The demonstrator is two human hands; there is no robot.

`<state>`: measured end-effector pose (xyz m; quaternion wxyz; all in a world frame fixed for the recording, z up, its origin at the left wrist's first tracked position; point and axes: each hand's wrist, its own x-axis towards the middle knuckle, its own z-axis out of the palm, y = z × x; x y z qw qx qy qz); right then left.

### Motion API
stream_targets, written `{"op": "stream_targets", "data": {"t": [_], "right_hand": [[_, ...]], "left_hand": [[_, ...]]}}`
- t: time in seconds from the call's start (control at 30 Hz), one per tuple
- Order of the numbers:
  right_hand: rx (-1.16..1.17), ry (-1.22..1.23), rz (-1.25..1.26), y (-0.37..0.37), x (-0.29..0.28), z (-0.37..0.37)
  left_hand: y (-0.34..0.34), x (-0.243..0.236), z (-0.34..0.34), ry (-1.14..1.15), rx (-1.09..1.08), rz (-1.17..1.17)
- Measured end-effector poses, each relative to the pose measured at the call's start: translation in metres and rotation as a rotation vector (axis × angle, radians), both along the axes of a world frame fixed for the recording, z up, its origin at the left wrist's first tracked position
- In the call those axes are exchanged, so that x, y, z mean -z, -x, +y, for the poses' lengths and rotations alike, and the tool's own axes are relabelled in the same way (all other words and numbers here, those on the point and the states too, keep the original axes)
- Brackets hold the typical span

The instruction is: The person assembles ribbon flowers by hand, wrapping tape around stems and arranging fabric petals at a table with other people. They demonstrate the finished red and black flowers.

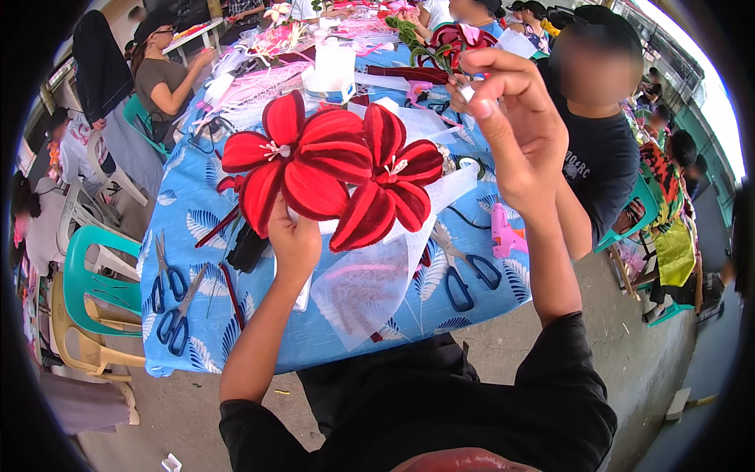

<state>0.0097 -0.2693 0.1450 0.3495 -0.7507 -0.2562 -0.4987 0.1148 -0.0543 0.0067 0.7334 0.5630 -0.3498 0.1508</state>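
Observation:
Two red velvety flowers with rounded petals and pale stamens stand over the table's near part, the left flower (326,149) overlapping the right flower (389,177). My left hand (297,240) is closed beneath them, and its grip on the stems is hidden by the petals. Up at the right, my right hand (523,130) is raised with its fingers curved and apart. A small white piece (468,93) shows by its thumb tip; whether I hold it is unclear. Just beyond, a dark red flower (452,47) with green stems is in front of a co-worker.
On the blue leaf-patterned tablecloth (177,208) lie blue-handled scissors (464,267), two more pairs (174,315) at the left, a pink glue gun (507,232) and a translucent white sheet (366,291). A co-worker (598,149) sits close at the right. A green chair (98,275) stands left.

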Motion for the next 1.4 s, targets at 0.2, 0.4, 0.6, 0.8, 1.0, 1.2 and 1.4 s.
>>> {"op": "stream_targets", "data": {"t": [0.2, 0.4, 0.6, 0.8, 1.0, 1.2, 1.4], "right_hand": [[-0.071, -0.224, -0.074, 0.003, 0.001, -0.008], [-0.084, -0.324, -0.078, 0.002, 0.005, -0.017], [-0.153, -0.407, -0.042, 0.004, 0.007, -0.021], [-0.170, -0.423, -0.022, 0.005, 0.013, -0.024], [-0.172, -0.477, 0.023, 0.005, 0.021, -0.029], [-0.184, -0.515, 0.043, 0.003, 0.026, -0.040], [-0.134, -0.530, 0.096, 0.004, 0.027, -0.039]], "left_hand": [[-0.002, 0.002, -0.002, -0.009, -0.056, -0.036], [-0.004, 0.003, -0.001, -0.027, -0.051, -0.032], [-0.005, 0.003, -0.001, -0.043, -0.078, -0.062], [-0.005, 0.002, -0.002, -0.057, -0.114, -0.075], [-0.004, 0.000, -0.002, -0.049, -0.102, -0.081], [-0.004, 0.000, -0.002, -0.040, -0.087, -0.077], [-0.004, 0.001, -0.003, -0.029, -0.090, -0.069]]}}
